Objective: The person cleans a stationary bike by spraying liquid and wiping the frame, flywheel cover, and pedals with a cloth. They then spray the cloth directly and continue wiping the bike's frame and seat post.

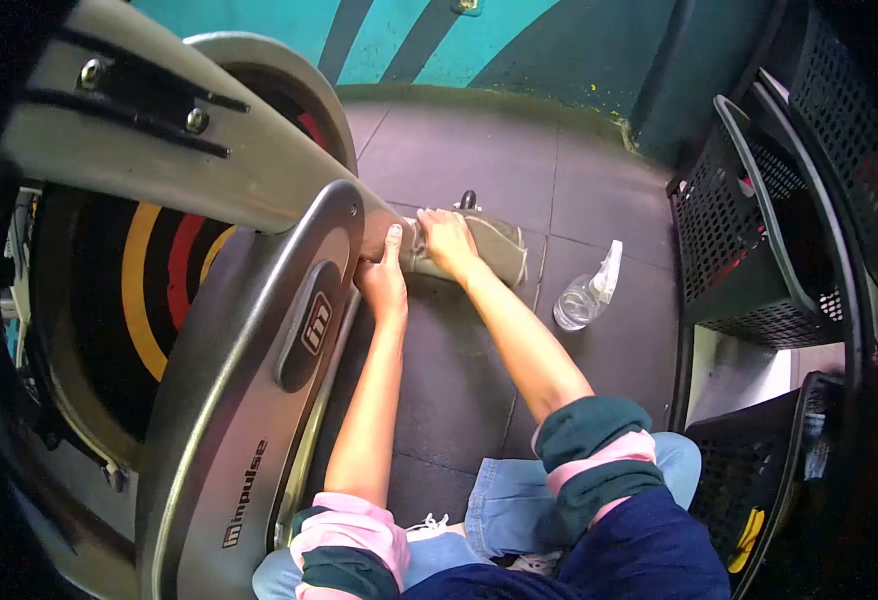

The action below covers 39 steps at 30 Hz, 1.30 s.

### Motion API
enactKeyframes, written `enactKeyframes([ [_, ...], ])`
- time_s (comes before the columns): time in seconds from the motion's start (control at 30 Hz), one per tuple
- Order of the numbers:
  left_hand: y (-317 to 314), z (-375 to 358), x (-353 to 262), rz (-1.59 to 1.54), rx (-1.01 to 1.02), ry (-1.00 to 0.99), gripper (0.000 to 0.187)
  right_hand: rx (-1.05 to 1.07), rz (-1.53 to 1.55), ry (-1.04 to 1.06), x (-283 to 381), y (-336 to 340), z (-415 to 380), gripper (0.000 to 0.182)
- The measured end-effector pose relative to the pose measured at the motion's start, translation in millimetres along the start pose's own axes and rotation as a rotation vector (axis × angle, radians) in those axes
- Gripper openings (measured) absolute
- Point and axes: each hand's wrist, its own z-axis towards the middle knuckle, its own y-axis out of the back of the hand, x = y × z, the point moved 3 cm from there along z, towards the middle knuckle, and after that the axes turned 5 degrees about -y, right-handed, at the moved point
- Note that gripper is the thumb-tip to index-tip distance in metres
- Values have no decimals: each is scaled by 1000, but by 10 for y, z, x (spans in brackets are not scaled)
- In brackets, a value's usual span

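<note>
Both hands are low at the base of a grey exercise machine marked "impulse". My left hand holds the lower end of the machine's slanted frame tube, thumb stretched up along it and the other fingers hidden behind. Just beyond it, my right hand presses down on the beige-grey foot bar, fingers together and bent over its top. A pale, crumpled-looking patch shows at the right fingertips; I cannot tell whether it is a cloth. A small black wheel sits behind the bar.
A clear spray bottle with a white trigger head stands on the dark tiled floor to the right. Black perforated baskets are stacked on a rack along the right side. A striped flywheel is at the left, and a teal wall behind.
</note>
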Motion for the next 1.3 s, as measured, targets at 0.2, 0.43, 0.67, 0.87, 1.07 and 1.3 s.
enactKeyframes([
  [0.2,189,151,83,156,329,111,58,-252,-23,126,5,6,-379,35],
  [0.43,320,211,396,328,365,1,75,-225,1,272,-5,138,-712,34],
  [0.67,438,278,443,318,397,-61,83,-362,137,-150,130,-162,30,16],
  [0.87,452,213,219,419,333,-250,71,-730,1029,-709,629,-135,-332,26],
  [1.07,518,269,369,417,479,-199,69,-601,1409,-257,1306,908,-272,22],
  [1.3,544,333,625,336,502,-232,74,-775,817,-213,669,-26,-549,32],
])
